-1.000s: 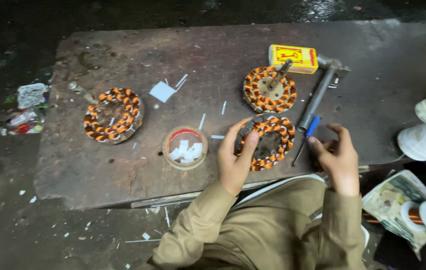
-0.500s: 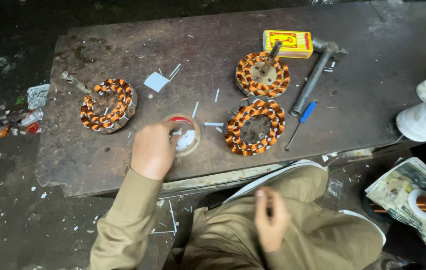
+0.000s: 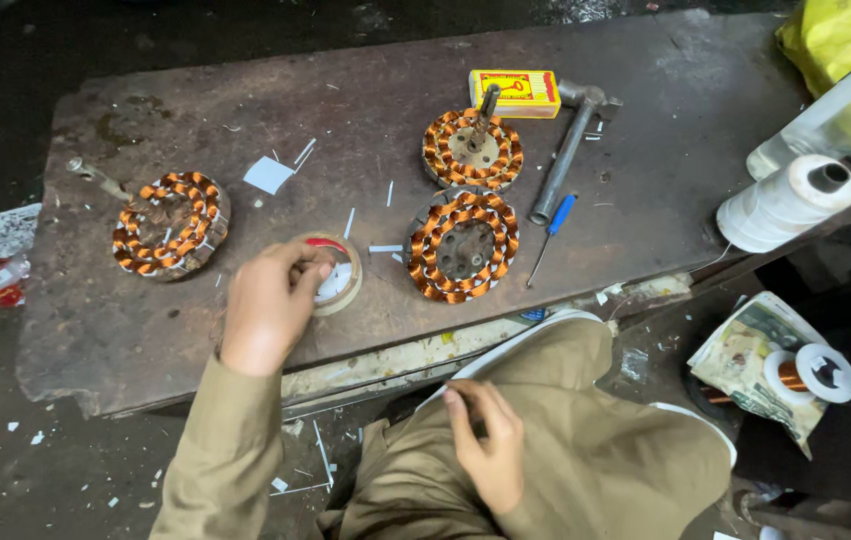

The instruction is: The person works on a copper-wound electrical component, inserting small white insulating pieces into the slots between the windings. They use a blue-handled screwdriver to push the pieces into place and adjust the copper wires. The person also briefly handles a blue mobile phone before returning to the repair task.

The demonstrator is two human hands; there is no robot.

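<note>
My left hand (image 3: 267,308) reaches with loose fingers into the small round dish (image 3: 341,290), at 9 o'clock from the copper stator (image 3: 463,246); my right hand (image 3: 485,442) rests half-curled and empty on my lap.

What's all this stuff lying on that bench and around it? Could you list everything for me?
wound coil rings: three, copper-orange, on the bench; one left, two at centre
small round tub: one, pale with white bits inside, under the left hand
box: one, yellow and red, bench far edge
hammer: one, grey metal, right of the coils
screwdriver: one, blue handle, beside the hammer
thread cone: one, white, bench right end
wire spool: one, white with copper wire, lower right
bench: one, dark, worn
left hand: reaching into the tub
right hand: resting on the lap
</note>
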